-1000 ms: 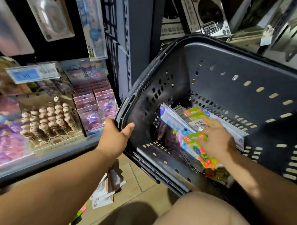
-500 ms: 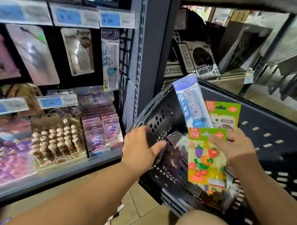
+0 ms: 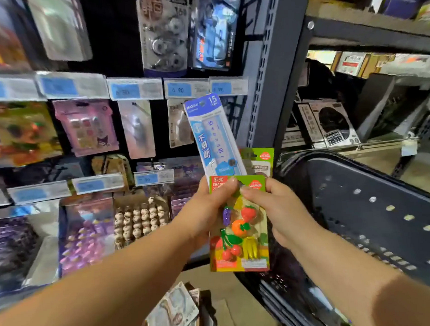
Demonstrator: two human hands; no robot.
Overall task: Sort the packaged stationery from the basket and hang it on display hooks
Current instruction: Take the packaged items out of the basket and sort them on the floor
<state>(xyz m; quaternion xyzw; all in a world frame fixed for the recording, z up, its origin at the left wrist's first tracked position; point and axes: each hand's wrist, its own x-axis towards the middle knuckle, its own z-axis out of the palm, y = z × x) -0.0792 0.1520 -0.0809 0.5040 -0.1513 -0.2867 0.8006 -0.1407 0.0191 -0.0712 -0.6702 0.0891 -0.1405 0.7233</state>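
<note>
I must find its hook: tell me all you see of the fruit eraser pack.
The eraser pack is a flat card, red and green on top, yellow below, carrying fruit-shaped erasers: grapes, strawberry, orange, cherries, bananas. It is upright, face to the camera, in front of the ruler pack and another green pack. The left hand and right hand pinch its top.

On the ruler pack, "15 cm" is printed in white on the blue top band, and "不易断" is set down the left edge. The scale figures 10 and 15 are seen on the ruler inside. On the eraser pack, "罗弗" and the letters "ERAS" are printed at the top left corner, and "LOUFOR" in a red disc at the top right. "4.90" is read on a blue price tag; the other tags are too blurred to be read.
</note>
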